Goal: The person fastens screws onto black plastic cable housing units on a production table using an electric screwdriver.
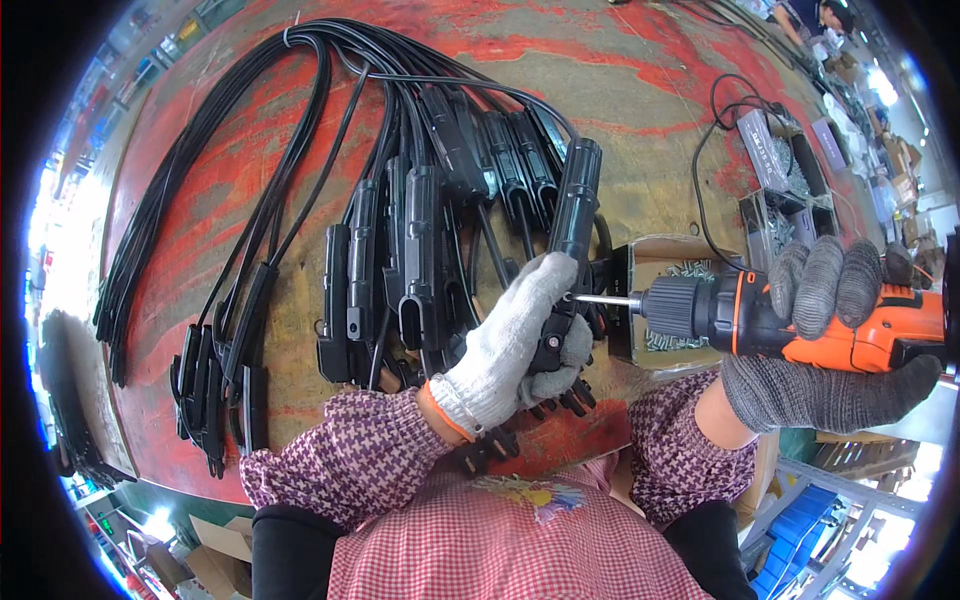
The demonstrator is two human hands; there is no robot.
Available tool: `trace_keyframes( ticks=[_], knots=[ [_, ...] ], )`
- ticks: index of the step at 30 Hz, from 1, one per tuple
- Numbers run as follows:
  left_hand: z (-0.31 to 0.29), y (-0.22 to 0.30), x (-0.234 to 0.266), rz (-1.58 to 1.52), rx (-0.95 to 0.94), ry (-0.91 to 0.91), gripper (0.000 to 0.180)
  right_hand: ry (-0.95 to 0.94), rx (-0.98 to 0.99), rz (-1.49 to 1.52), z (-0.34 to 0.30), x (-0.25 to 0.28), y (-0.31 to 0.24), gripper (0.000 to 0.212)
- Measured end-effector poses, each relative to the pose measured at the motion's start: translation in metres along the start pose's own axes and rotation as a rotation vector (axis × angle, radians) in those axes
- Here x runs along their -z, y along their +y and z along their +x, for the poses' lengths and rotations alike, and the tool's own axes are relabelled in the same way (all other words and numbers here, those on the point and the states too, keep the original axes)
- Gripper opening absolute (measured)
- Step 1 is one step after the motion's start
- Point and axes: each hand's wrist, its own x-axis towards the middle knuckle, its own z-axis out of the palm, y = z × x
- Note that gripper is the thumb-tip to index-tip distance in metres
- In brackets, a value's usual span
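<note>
"Checked apron (490, 545) closest to us; what spreads beyond it?"

"Our table (650, 150), worn red and tan, with black cables (200, 170) looping across its left half."

"And our right hand (820, 385)?"

"Gloved in grey, wrapped firmly around an orange-and-black drill (730, 312), which points left."

"What does the drill partly hide from us?"

"A carton (622, 330) on the table, just right of our left hand (510, 340)."

"That one wears white. What does it grip?"

"One black part (575, 200), held over the table with its top leaning right, a cable at its upper end."

"Does the bit (605, 300) reach it?"

"Its tip seems to meet the part's side; we cannot tell whether a screw sits there. Loose screws (680, 342) lie in the carton."
</note>
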Motion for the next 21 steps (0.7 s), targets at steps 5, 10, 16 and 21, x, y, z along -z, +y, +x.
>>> trace_keyframes(
  ticks=[5,10,16,21],
  knots=[
    [0.004,-0.005,0.007,-0.025,0.043,-0.042,0.042,-0.022,-0.065,-0.102,0.005,-0.001,-0.007,0.049],
    [0.005,-0.008,0.007,0.046,0.020,-0.027,0.047,0.031,-0.163,-0.134,0.013,-0.006,-0.012,0.061],
    [0.006,-0.008,0.007,0.057,-0.001,-0.045,0.050,0.052,-0.183,-0.139,0.012,0.016,-0.034,0.061],
    [0.006,-0.006,0.006,0.077,0.016,-0.034,0.053,0.075,-0.197,-0.144,0.011,0.008,-0.020,0.062]
  ],
)
